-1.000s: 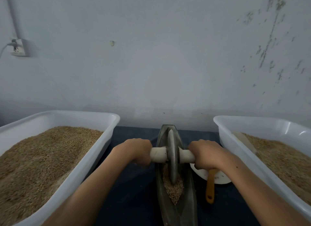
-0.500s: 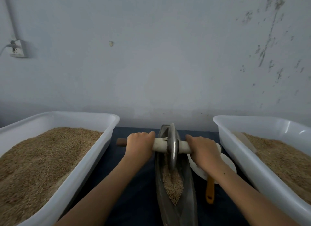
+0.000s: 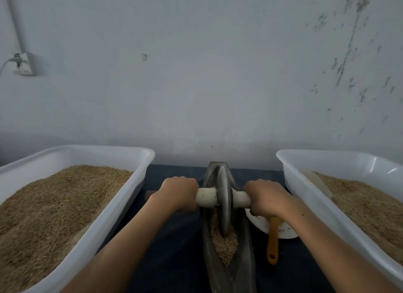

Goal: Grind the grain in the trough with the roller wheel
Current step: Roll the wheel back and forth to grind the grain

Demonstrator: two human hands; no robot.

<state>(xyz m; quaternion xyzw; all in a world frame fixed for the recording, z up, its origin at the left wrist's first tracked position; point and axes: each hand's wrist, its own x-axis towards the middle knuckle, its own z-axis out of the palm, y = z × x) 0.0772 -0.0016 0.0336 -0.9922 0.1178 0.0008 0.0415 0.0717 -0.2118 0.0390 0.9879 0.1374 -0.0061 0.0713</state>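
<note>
A narrow boat-shaped metal trough point(image 3: 244, 244) runs away from me in the middle of the dark cloth. Brown grain point(image 3: 225, 247) lies heaped in its near half. A grey metal roller wheel point(image 3: 224, 196) stands upright in the trough, its lower edge in the grain. A pale axle handle point(image 3: 206, 198) passes through the wheel's hub. My left hand point(image 3: 177, 193) grips the handle left of the wheel. My right hand point(image 3: 267, 198) grips it on the right side.
A white tub point(image 3: 122, 205) full of grain sits at the left, a second white tub point(image 3: 305, 196) with grain at the right. A white dish point(image 3: 261, 224) with an orange-handled tool point(image 3: 273, 242) lies right of the trough. A wall stands close behind.
The wheel rolled away from me toward the trough's far end, then came back toward me into the grain. Both hands kept their grip on the handle.
</note>
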